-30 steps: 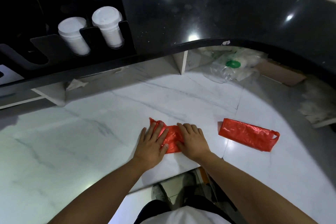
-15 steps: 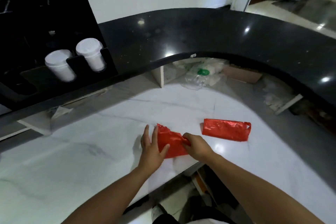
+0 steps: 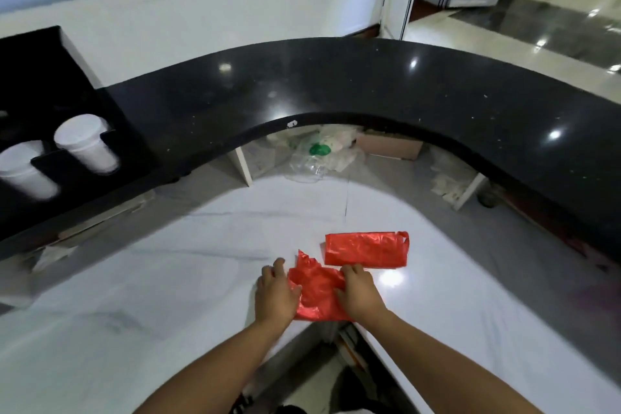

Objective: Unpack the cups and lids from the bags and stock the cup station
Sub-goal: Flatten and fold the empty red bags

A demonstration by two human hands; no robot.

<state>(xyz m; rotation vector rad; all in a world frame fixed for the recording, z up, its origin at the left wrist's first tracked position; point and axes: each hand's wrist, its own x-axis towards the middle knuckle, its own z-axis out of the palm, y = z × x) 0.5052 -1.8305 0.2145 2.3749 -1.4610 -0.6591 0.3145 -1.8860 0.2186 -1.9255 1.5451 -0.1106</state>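
A crumpled, empty red plastic bag [image 3: 317,292] lies at the front edge of the white marble counter [image 3: 168,279]. My left hand [image 3: 274,296] grips its left edge, fingers curled and thumb on the plastic. At the bag's right side, my right hand [image 3: 359,292] holds it with curled fingers. A second red bag [image 3: 366,250], folded flat, lies just behind and to the right, almost touching the first. Two white lidded cup stacks [image 3: 85,141] [image 3: 23,171] stand in the black cup holder [image 3: 67,158] at the far left.
A raised, curved black countertop [image 3: 336,87] rings the marble counter. Under it lie clear plastic wrapping with a green label [image 3: 316,151] and a cardboard box [image 3: 389,144]. The floor gap is right below my arms.
My hands went from pressing flat on the red bag to gripping it with curled fingers. The bag has crumpled and now sits close to the folded one. The view tilted upward.
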